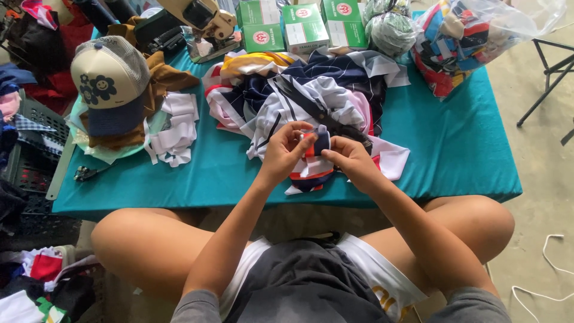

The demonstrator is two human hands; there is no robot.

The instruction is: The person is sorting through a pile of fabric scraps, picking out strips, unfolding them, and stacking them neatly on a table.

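Note:
My left hand and my right hand meet over the front edge of a low table covered in teal cloth. Both pinch a small navy, red and white fabric piece between their fingertips. More striped scraps hang below it, just under my hands. Behind them lies a heap of navy, white, pink and yellow fabric pieces. My bare knees are spread to either side below the table.
A cream and blue cap rests on brown cloth at left, beside white fabric strips. Green boxes, a sewing machine and a clear bag of scraps line the back. Black crates stand left.

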